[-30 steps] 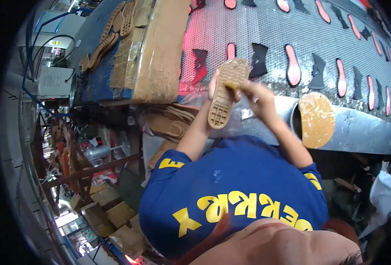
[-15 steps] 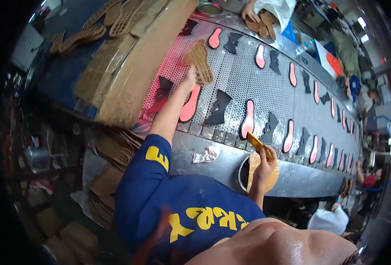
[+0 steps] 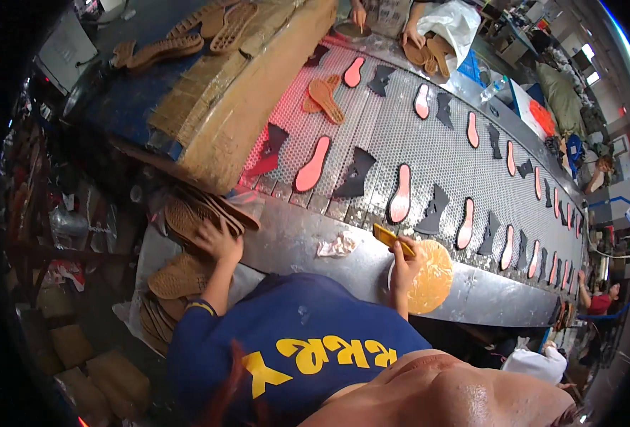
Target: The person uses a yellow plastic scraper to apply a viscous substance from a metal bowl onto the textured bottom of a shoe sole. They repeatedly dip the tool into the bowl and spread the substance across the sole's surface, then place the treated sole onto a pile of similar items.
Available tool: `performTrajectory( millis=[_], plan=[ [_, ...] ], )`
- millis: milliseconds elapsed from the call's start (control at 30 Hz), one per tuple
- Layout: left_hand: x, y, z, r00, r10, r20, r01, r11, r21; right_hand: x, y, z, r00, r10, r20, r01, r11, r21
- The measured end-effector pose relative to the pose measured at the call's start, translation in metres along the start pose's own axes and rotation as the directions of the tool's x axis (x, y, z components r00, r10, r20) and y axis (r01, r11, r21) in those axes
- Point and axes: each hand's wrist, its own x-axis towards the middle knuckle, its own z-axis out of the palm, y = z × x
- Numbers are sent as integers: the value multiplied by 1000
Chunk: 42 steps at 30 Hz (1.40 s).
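Observation:
My left hand (image 3: 219, 240) rests with spread fingers on a stack of brown ribbed shoe soles (image 3: 187, 245) lying low at my left, beside the conveyor. My right hand (image 3: 405, 257) grips a yellow brush (image 3: 392, 237) over a round pot of amber glue (image 3: 432, 279) on the steel ledge. A tan sole (image 3: 325, 99) lies on the perforated conveyor belt (image 3: 436, 153) among pink insoles (image 3: 313, 165) and black pieces (image 3: 355, 174).
Another person's hands (image 3: 409, 34) handle soles at the belt's far end. More brown soles (image 3: 160, 50) lie on the blue and cardboard-covered machine top at the upper left. A crumpled rag (image 3: 336, 245) sits on the ledge. Boxes fill the floor at lower left.
My left hand left the tan sole on the belt and dropped to the sole stack at my left. My right hand stays at the glue pot with the brush.

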Motion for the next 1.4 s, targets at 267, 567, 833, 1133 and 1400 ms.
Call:
performTrajectory(
  millis=[267,567,833,1133,1400],
  plan=[
    [10,-30,-30,986,-37,160,81,956,-282,-12,-9,-40,990,-119,-74,111,989,-102],
    [38,-90,-30,628,-638,446,778,505,-373,-18,-7,-55,994,-109,-23,104,980,-172],
    [35,-105,-47,506,-664,550,404,-381,-832,-21,-4,-48,996,-85,-35,80,989,-125],
    [24,-41,-152,668,-443,-599,-609,138,-781,-13,0,-53,995,-77,-61,59,963,-263],
    [5,76,-104,841,539,-31,122,-244,-962,-17,-7,-52,960,-55,-274,-25,959,-282]
  ],
)
